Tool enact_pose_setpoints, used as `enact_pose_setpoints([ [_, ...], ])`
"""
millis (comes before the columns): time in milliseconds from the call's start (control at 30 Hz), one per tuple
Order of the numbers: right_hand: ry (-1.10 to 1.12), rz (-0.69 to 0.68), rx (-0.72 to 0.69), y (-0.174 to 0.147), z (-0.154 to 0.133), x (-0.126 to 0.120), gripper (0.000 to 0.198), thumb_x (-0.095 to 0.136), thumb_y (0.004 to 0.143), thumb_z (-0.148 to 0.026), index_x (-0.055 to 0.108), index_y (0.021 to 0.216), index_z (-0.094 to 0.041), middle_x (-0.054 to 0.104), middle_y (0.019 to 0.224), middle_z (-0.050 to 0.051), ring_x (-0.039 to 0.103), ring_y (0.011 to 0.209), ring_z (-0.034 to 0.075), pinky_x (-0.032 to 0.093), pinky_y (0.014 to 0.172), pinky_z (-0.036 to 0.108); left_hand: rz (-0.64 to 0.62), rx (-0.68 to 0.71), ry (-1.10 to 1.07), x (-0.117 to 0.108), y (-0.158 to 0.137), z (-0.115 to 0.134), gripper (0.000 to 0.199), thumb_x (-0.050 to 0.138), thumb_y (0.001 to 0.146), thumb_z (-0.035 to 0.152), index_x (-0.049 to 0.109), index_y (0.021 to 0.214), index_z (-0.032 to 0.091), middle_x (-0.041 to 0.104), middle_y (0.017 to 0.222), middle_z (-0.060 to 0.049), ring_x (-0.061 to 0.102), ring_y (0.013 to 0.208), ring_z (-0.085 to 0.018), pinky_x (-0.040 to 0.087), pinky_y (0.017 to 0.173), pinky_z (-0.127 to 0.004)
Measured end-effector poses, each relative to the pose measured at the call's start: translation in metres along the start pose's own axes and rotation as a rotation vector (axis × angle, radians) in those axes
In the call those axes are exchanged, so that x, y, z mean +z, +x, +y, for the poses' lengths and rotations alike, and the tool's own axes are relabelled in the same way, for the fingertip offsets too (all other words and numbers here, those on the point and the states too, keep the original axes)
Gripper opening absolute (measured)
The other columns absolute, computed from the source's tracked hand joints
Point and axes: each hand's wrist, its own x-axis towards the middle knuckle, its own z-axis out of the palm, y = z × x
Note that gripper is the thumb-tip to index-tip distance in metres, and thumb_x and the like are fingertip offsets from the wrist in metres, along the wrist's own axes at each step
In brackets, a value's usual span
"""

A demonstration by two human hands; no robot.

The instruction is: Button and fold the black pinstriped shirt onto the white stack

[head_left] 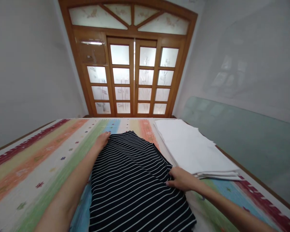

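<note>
A black shirt [135, 180] with thin white stripes lies spread over the patterned bedsheet, its lower part running out of view at the bottom. My left hand [103, 139] is closed on its far left corner, with the fingertips partly hidden. At the garment's right edge, my right hand [181, 178] pinches the fabric between thumb and fingers. Small creases run across the cloth near that hand.
Just right of the shirt lies a folded stack of white cloth [195, 148]. Colourful stripes cover the bedsheet [53, 161]. A pale green panel [244, 138] lines the right wall, and wooden doors with glass panes [134, 80] stand beyond the far edge.
</note>
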Motion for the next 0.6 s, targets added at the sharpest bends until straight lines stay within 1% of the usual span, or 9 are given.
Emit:
enact_pose_setpoints([
  [100, -0.023, 0.056, 0.060, -0.003, 0.002, 0.005, 0.029, 0.066, 0.077, -0.042, 0.070, 0.084, -0.014, 0.070, 0.088, 0.014, 0.066, 0.081, 0.026, 0.045, 0.067, 0.030, 0.043, 0.019, 0.018, 0.003, 0.003, 0.017, 0.030, 0.041, 0.084, 0.006, 0.060, 0.106, 0.014, 0.062, 0.112, -0.017, 0.057, 0.109, -0.028, 0.043, 0.092, -0.038],
  [200, -0.060, 0.169, 0.150, -0.002, 0.008, 0.002, 0.037, 0.059, 0.082, -0.052, 0.067, 0.086, -0.016, 0.069, 0.088, 0.015, 0.065, 0.083, 0.030, 0.045, 0.068, 0.034, 0.164, 0.016, 0.020, 0.002, -0.007, 0.025, 0.035, 0.040, 0.085, 0.009, 0.058, 0.114, 0.010, 0.056, 0.125, -0.022, 0.047, 0.122, -0.034, 0.036, 0.100, -0.047],
  [267, -0.041, 0.291, 0.114, 0.000, 0.011, -0.003, 0.037, 0.053, 0.086, -0.051, 0.065, 0.094, -0.017, 0.068, 0.092, 0.015, 0.064, 0.085, 0.029, 0.046, 0.073, 0.035, 0.251, -0.009, -0.033, 0.000, -0.019, 0.027, 0.037, 0.041, 0.085, 0.012, 0.057, 0.118, 0.010, 0.051, 0.133, -0.022, 0.041, 0.128, -0.036, 0.034, 0.103, -0.049],
  [333, 0.001, 0.406, -0.027, 0.006, 0.010, -0.006, 0.035, 0.050, 0.089, -0.048, 0.062, 0.103, -0.018, 0.066, 0.101, 0.014, 0.062, 0.092, 0.028, 0.047, 0.082, 0.038, 0.271, -0.036, -0.125, -0.003, -0.034, 0.031, 0.038, 0.044, 0.086, 0.018, 0.056, 0.121, 0.011, 0.048, 0.138, -0.020, 0.037, 0.133, -0.036, 0.031, 0.106, -0.051],
  [400, 0.051, 0.471, -0.187, 0.018, 0.005, -0.004, 0.038, 0.048, 0.091, -0.048, 0.060, 0.113, -0.019, 0.062, 0.115, 0.014, 0.057, 0.107, 0.029, 0.044, 0.094, 0.042, 0.232, -0.037, -0.222, -0.005, -0.053, 0.038, 0.039, 0.047, 0.087, 0.028, 0.057, 0.121, 0.012, 0.046, 0.142, -0.018, 0.033, 0.136, -0.036, 0.028, 0.109, -0.052],
  [433, 0.074, 0.489, -0.249, 0.025, 0.001, -0.002, 0.042, 0.047, 0.091, -0.049, 0.058, 0.119, -0.019, 0.059, 0.124, 0.014, 0.053, 0.116, 0.029, 0.040, 0.100, 0.044, 0.199, -0.019, -0.264, -0.005, -0.064, 0.042, 0.041, 0.048, 0.088, 0.033, 0.057, 0.122, 0.013, 0.045, 0.143, -0.017, 0.031, 0.138, -0.035, 0.026, 0.111, -0.051],
  [533, 0.117, 0.481, -0.375, 0.053, -0.015, 0.010, 0.056, 0.042, 0.092, -0.054, 0.048, 0.136, -0.021, 0.041, 0.147, 0.011, 0.030, 0.139, 0.030, 0.026, 0.113, 0.047, 0.057, 0.088, -0.369, -0.004, -0.101, 0.060, 0.051, 0.042, 0.091, 0.047, 0.055, 0.128, 0.013, 0.040, 0.148, -0.014, 0.025, 0.142, -0.032, 0.022, 0.115, -0.047],
  [600, 0.113, 0.440, -0.434, 0.073, -0.023, 0.019, 0.061, 0.037, 0.093, -0.056, 0.042, 0.143, -0.022, 0.030, 0.154, 0.008, 0.016, 0.144, 0.030, 0.018, 0.116, 0.049, -0.046, 0.156, -0.420, -0.002, -0.126, 0.072, 0.058, 0.036, 0.093, 0.053, 0.050, 0.135, 0.016, 0.035, 0.151, -0.011, 0.020, 0.144, -0.031, 0.021, 0.115, -0.047],
])
